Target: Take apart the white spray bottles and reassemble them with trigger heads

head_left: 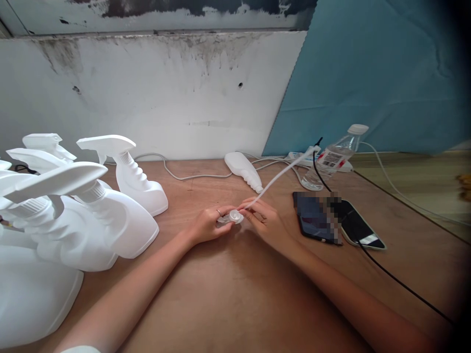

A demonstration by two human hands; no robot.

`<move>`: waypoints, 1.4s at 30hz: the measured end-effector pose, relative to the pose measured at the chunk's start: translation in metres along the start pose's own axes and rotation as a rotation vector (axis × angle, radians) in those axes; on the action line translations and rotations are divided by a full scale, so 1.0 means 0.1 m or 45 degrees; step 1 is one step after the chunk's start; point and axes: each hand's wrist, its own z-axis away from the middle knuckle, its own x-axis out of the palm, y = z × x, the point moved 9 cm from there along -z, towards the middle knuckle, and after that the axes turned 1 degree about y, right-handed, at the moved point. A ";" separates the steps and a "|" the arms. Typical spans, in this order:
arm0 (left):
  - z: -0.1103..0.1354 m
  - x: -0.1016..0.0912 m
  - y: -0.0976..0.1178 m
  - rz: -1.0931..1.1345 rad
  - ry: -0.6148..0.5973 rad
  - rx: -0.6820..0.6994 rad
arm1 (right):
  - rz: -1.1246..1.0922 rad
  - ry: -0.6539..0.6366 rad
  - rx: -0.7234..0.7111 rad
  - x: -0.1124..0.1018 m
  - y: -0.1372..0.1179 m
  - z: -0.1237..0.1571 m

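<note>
Bottles, white spray type (127, 230), bunched upright at far left: at least five, exact count unclear since they overlap and run out of frame. Walls opaque, contents can't be told; trigger heads on top of those with necks showing. Grey cable (184, 177), runs along back of tabletop (206, 294).

Left hand (209, 225), ring on one finger: grasping one small translucent fitting (235, 216) between thumb and fingers, cup-like round part facing up, out at the fingertips, just left of the right hand. Beyond the hands, one white bottle without a trigger head (241, 166), lying on its side, neck toward the near right; inside not visible.

Right hand (267, 223): pinching one thin white tube (277, 175) near its lower end, rest of it slanting up and right, clear of the tabletop. Lower end right beside the fitting; can't tell if inserted or only touching.

Further right, one clear plastic bottle (331, 159), white cap on, red-marked label, fill level unclear. Nearer, two phones lying flat: dark one (312, 218), then light-edged one (362, 225), black cable (405, 284) across the latter.
</note>
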 end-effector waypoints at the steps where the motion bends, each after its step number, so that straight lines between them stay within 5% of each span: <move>1: 0.00 0.00 0.00 0.003 0.007 0.003 | 0.010 0.007 -0.036 0.02 0.00 -0.01; 20: -0.01 0.01 -0.09 0.177 -0.010 -0.104 | -0.040 0.010 -0.104 0.23 0.04 -0.02; 30: -0.01 -0.05 -0.15 0.151 0.010 -0.150 | -0.295 -0.020 0.217 0.21 0.33 0.14; 35: -0.31 -0.18 -0.36 -0.320 0.226 -0.162 | -0.370 0.220 0.460 -0.17 0.55 0.45; 42: -1.13 0.36 -0.38 -0.620 0.086 0.086 | -0.535 0.422 0.770 -0.60 0.69 0.98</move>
